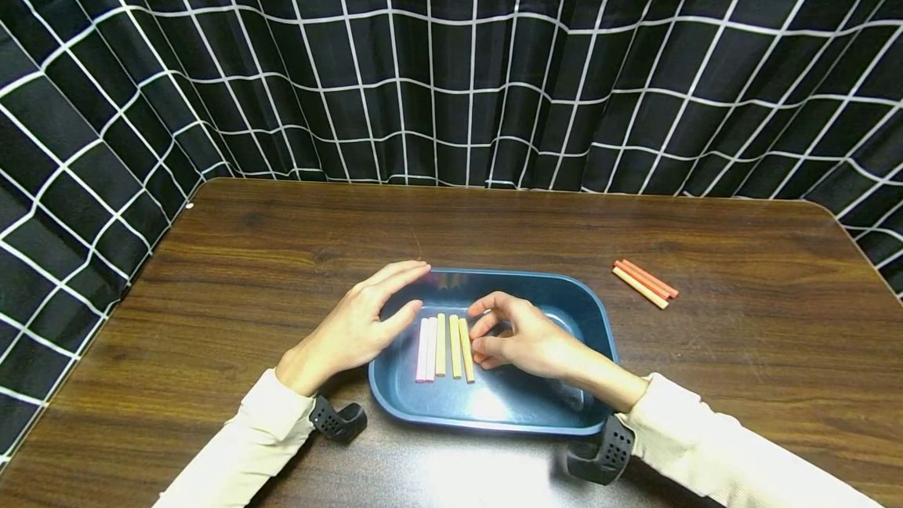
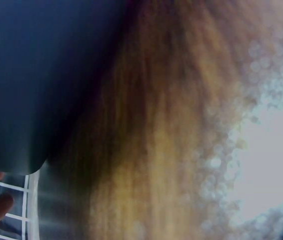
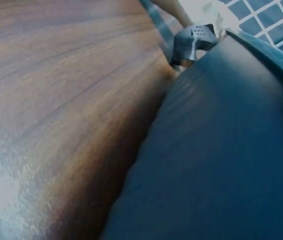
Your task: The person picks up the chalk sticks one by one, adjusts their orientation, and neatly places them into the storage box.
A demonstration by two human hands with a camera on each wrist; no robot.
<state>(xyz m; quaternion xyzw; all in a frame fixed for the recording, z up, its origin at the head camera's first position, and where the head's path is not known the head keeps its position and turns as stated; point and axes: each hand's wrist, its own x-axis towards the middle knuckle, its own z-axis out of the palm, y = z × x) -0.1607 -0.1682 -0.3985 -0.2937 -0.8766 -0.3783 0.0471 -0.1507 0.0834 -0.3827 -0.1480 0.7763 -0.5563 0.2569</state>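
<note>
In the head view a blue plastic tub sits on the wooden table. Inside it, two pink chalk sticks and several yellow chalk sticks lie side by side in a row. My left hand is over the tub's left side, fingers extended, thumb just left of the pink sticks and holding nothing. Over the tub's middle, my right hand has loosely bent fingers right beside the rightmost yellow stick; whether they touch it is unclear. Neither wrist view shows the chalk.
Two orange chalk sticks and a paler peach one lie together on the table to the tub's right. Something clear lies in the tub, partly under my right forearm. A black curtain with a white grid hangs behind the table.
</note>
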